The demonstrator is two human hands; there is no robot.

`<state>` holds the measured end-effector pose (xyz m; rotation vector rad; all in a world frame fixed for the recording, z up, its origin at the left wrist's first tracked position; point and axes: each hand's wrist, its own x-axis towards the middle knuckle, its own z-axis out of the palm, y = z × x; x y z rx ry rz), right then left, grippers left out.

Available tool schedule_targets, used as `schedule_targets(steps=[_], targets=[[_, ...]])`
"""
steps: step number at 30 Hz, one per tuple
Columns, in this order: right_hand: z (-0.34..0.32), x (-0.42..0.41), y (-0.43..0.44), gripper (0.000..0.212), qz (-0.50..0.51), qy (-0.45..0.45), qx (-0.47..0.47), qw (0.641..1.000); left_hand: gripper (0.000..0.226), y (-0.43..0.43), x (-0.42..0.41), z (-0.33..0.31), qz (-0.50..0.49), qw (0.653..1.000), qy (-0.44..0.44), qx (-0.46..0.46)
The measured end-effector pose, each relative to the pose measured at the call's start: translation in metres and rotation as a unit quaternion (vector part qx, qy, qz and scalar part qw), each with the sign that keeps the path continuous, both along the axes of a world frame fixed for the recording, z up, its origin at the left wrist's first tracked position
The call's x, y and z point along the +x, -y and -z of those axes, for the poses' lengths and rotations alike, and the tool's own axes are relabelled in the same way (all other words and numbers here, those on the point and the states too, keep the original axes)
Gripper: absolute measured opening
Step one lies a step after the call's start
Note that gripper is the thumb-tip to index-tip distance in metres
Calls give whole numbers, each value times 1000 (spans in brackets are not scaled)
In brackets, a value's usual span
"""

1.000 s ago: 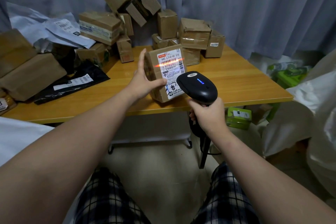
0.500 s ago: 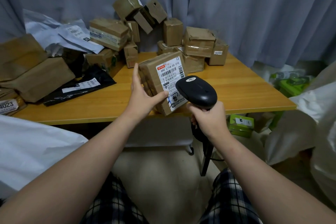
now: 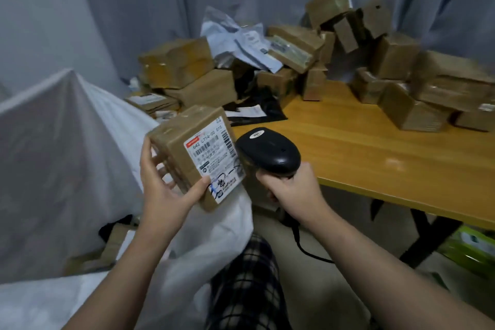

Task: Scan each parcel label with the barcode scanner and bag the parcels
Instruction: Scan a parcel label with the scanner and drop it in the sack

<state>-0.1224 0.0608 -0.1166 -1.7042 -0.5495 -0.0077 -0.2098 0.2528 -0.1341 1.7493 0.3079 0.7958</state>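
My left hand (image 3: 163, 187) grips a brown cardboard parcel (image 3: 187, 153) with a white barcode label (image 3: 214, 161) facing me; the thumb lies on the label's lower corner. The parcel is off the table, above the edge of a big white sack (image 3: 67, 169) at my left. My right hand (image 3: 292, 190) holds the black barcode scanner (image 3: 267, 153) by its handle, just right of the parcel. The scanner's head almost touches the parcel's right edge. No scan beam shows on the label.
A wooden table (image 3: 375, 158) stands at the right with a heap of brown parcels (image 3: 401, 88) along its back, a black mailer (image 3: 254, 112) and grey mailers (image 3: 241, 43). More boxes (image 3: 187, 72) are stacked at the left. Parcels (image 3: 107, 246) lie inside the sack. The scanner cable hangs to the floor.
The view has swung left. My left hand has carried the parcel off the table toward the white sack, and the red scan line seen earlier is gone. The scanner has followed alongside.
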Motion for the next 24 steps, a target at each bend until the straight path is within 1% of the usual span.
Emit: schedule_targets(steps=[1,3,4,5,6,8,9,10,11,13,15,18,21,24], targets=[[4,0,-20,38,-20,-12,-27,999,114,-20,-12,6,-40,999,-30,6],[13,-1,-57,27,-41,-24,-90,995,123,-57,-31,18,-104,989,-95,41],[18,-3,-74,22,-52,-24,-121,991,127,-73,-37,23,-126,979,-143,78],[23,-6,-90,19,-65,-25,-151,986,127,-86,-43,26,-145,959,-209,122],[28,-9,-103,17,-80,-28,-178,980,125,-97,-46,30,-155,930,-285,171],[39,-14,-126,17,-110,-33,-218,969,116,-114,-48,33,-127,846,-447,260],[44,-16,-135,20,-123,-28,-236,964,109,-121,-46,36,-102,802,-509,296],[49,-18,-144,26,-132,-16,-257,957,103,-129,-44,42,-76,766,-551,323],[53,-21,-152,31,-141,-5,-277,951,98,-133,-42,48,-53,743,-575,338],[63,-24,-164,35,-152,1,-304,940,95,-138,-37,65,-17,720,-603,343],[75,-25,-168,36,-149,-5,-323,934,95,-140,-36,80,-2,714,-622,323],[90,-21,-163,34,-136,-8,-331,934,87,-141,-37,96,-28,729,-614,302],[93,-16,-155,31,-107,-20,-322,941,79,-132,-32,96,-52,752,-564,338],[86,-10,-144,25,-81,-30,-312,946,71,-121,-21,87,-67,784,-504,356]])
